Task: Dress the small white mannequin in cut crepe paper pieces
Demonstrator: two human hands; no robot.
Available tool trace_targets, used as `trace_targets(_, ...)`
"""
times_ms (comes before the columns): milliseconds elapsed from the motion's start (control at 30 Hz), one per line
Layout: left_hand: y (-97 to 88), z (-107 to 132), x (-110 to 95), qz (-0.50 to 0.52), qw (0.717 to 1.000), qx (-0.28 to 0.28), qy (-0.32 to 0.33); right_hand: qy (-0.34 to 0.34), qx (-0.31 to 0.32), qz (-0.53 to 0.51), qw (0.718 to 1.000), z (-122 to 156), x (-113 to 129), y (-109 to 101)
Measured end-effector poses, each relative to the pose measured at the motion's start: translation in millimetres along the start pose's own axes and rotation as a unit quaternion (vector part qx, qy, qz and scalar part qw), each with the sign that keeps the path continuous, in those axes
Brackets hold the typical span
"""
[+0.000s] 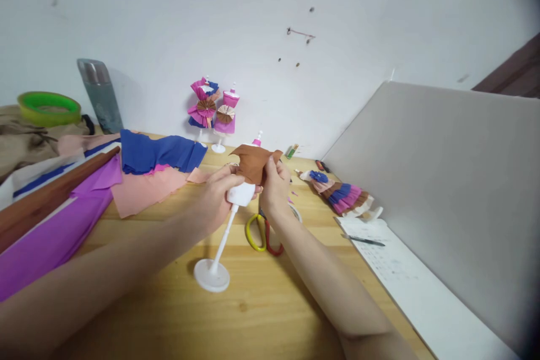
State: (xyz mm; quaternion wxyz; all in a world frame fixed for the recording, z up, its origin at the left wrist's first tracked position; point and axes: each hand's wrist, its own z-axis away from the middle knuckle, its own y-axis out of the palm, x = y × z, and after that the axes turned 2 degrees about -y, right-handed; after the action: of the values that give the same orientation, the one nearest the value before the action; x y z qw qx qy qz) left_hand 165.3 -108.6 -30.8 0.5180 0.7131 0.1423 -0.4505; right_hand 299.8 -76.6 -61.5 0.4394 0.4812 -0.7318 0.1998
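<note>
White mannequin (241, 196) tilted between left hand (220, 194) and right hand (275, 188); left clamped round body, right pinching brown sheet (252, 162) over torso. Some fingers hidden. Beyond, scissors (267, 232), blades mostly covered.

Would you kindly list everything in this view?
Held mannequin: 1, white, tilted, centre
Thin piece: 1, brown, against it
Dressed mannequins: 2, mostly pink, by wall
Lying dressed mannequin: 1, multicoloured, right
Scissors: 1, yellow and red, centre
Ring: 1, white, centre
Coloured sheets: several, purple, blue, brown, peach, left
Bottle: 1, grey-green, back left
Roll: 1, green, far left
Cloth: 1, tan, under roll
Sheet: 1, white, right
Pen: 1, dark, on it
Small items: several, mixed colours, towards back
Panel: 1, grey, right
Table: 1, light wood, underneath
Wall: 1, white, behind
Left hand: 1, bare, holding mannequin
Right hand: 1, bare, pinching thin piece
</note>
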Motion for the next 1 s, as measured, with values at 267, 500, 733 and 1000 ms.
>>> trace_targets(267, -8.8, -11, -8, 0.036, 0.998, -0.049, -0.013, 0.016, 0.003, -0.052, 0.999, 3, 10, 2)
trace_targets(500, -14.8, -18, -6, 0.049, 0.996, -0.073, 0.009, 0.031, 0.024, -0.054, 0.998, 6, 23, 2)
trace_targets(733, -18.4, -20, -7, 0.035, 0.997, -0.06, 0.031, 0.026, 0.026, -0.064, 0.997, 9, 31, 1)
trace_targets(1000, -24.6, -23, -2, 0.039, 0.997, -0.058, 0.027, 0.018, 0.034, -0.082, 0.996, 4, 35, -2)
